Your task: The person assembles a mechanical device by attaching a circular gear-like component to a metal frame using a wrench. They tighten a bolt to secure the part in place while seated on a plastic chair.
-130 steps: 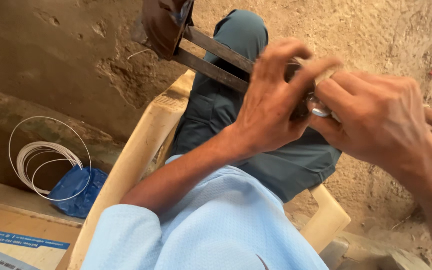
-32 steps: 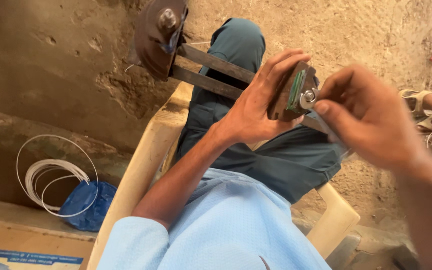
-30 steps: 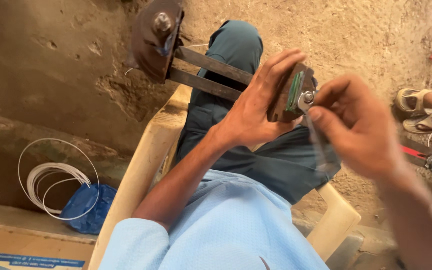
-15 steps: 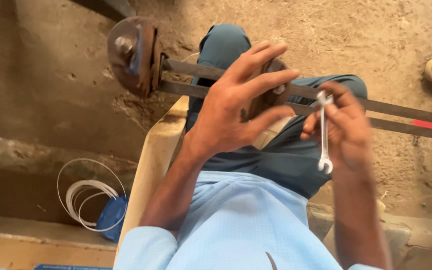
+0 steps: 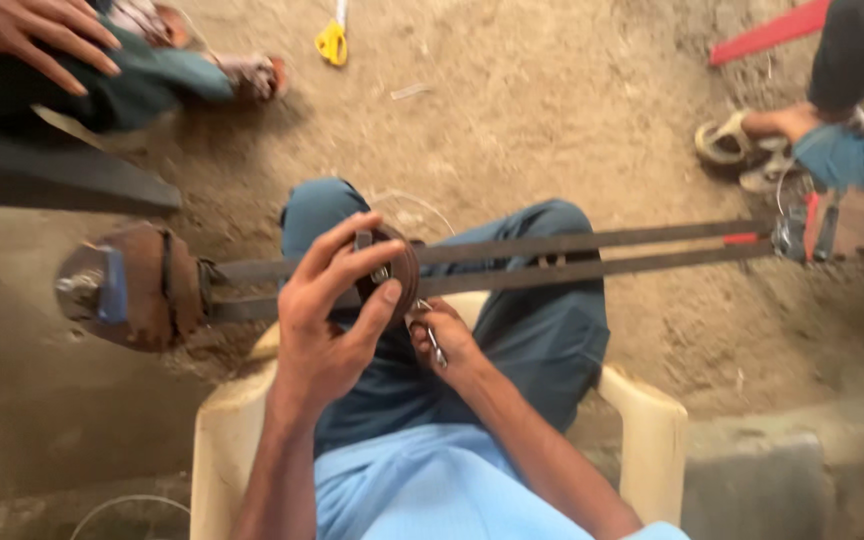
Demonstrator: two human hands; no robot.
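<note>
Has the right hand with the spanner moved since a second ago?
Yes. The right hand has dropped below the round part, spanner now low against the thigh.

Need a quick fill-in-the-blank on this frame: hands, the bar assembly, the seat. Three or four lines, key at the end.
1. The left hand grips a dark round part mounted on two long flat ____ bars.
2. The right hand holds a small metal ____ just below that round part.
3. The person sits on a cream plastic ____.
4. At the left end of the bars sits a rusty brown ____.

Missing words: metal; wrench; chair; disc
</note>
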